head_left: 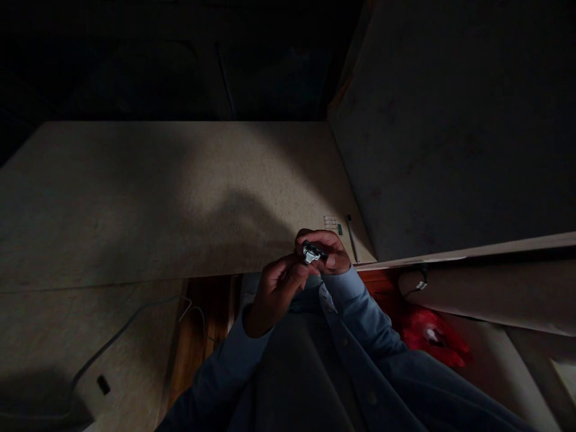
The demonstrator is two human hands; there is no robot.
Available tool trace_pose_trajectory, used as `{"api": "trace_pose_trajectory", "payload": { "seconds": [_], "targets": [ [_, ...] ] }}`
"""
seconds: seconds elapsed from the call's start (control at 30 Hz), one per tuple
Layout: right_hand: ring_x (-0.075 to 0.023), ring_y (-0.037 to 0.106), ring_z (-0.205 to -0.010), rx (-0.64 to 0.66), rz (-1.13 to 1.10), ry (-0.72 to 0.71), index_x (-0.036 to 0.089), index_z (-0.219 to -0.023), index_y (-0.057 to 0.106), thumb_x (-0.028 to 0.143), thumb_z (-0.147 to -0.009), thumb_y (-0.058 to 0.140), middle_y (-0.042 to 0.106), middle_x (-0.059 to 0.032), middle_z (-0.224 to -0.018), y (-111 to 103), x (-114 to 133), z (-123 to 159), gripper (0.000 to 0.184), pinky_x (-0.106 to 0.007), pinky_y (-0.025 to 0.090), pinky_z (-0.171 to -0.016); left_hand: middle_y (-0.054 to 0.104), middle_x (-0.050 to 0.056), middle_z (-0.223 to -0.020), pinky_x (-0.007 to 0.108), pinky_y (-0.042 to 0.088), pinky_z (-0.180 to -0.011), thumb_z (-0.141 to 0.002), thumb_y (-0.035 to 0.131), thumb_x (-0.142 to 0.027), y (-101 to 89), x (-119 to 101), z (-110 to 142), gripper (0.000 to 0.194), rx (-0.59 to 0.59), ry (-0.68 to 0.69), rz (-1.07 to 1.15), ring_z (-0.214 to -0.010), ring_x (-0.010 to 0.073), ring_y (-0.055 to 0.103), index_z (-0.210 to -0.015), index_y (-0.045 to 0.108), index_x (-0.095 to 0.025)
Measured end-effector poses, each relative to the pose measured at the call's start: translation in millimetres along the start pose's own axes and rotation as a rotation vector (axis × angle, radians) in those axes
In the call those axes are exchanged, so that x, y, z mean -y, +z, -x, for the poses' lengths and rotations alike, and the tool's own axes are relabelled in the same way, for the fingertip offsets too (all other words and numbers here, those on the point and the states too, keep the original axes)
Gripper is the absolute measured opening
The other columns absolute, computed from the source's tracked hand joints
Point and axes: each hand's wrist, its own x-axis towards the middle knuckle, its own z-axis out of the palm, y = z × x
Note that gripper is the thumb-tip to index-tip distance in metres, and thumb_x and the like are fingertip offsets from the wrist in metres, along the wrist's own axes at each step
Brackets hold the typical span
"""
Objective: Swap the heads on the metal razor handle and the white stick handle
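My right hand (pixel 332 249) is closed around a small dark object with a shiny silver part (pixel 310 252), held above the table's front edge. From the left, my left hand (pixel 279 287) meets it with thumb and fingers pinched at its lower side. The object's kind is too small and dim to make out, and fingers cover part of it. Just beyond my right hand lie several small clear pieces (pixel 330 222) in a stack, beside a small dark green piece (pixel 339 230). A thin stick-like tool with a dark tip (pixel 353 238) rests to their right.
A pale tabletop (pixel 216 162) spreads ahead, bordered on the right by a tall grey panel (pixel 450 138). A grey cable (pixel 117 339) crosses the lower left surface near a small black item (pixel 103 384). At lower right sits a red plastic bag (pixel 434 336). The room is dim.
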Motion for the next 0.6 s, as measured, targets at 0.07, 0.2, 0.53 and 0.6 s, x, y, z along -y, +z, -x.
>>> {"api": "trace_pose_trajectory", "payload": {
  "seconds": [0.07, 0.2, 0.53, 0.6],
  "targets": [
    [-0.0074, 0.044, -0.043, -0.026, 0.008, 0.028, 0.019, -0.103, 0.077, 0.045, -0.059, 0.081, 0.061, -0.0011, -0.069, 0.3, 0.2, -0.3, 0.051, -0.020, 0.037, -0.035, 0.045, -0.003, -0.059, 0.024, 0.030, -0.049, -0.092, 0.051, -0.054, 0.8, -1.1, 0.8, 0.043, 0.000, -0.007, -0.006, -0.050, 0.0081, 0.036, -0.085, 0.071, -0.017],
    [-0.0059, 0.043, -0.040, 0.013, -0.003, 0.017, 0.018, -0.105, 0.077, 0.044, -0.062, 0.080, 0.065, -0.0029, -0.073, 0.9, 0.9, -1.7, 0.050, -0.019, 0.035, -0.034, 0.045, -0.003, -0.059, 0.024, 0.030, -0.050, -0.092, 0.052, -0.055, -0.2, -1.3, 0.6, 0.043, 0.009, 0.010, -0.019, -0.051, 0.0083, 0.036, -0.083, 0.069, -0.017],
    [-0.0057, 0.042, -0.037, -0.006, 0.026, 0.081, 0.017, -0.101, 0.077, 0.048, -0.057, 0.081, 0.066, -0.0023, -0.069, 0.0, 1.0, -2.3, 0.054, -0.021, 0.037, -0.036, 0.044, -0.003, -0.057, 0.025, 0.032, -0.052, -0.090, 0.053, -0.058, 0.0, -3.7, -1.9, 0.045, -0.011, 0.052, -0.031, -0.052, 0.0092, 0.038, -0.079, 0.068, -0.017],
    [-0.0057, 0.042, -0.038, 0.002, 0.027, 0.084, 0.017, -0.102, 0.077, 0.049, -0.058, 0.081, 0.067, -0.0027, -0.070, -0.7, 0.2, -2.1, 0.055, -0.021, 0.038, -0.036, 0.044, -0.003, -0.057, 0.025, 0.033, -0.053, -0.090, 0.053, -0.057, -0.7, -4.9, -2.0, 0.044, -0.005, 0.047, -0.031, -0.052, 0.0094, 0.038, -0.080, 0.069, -0.017]
  ]
}}
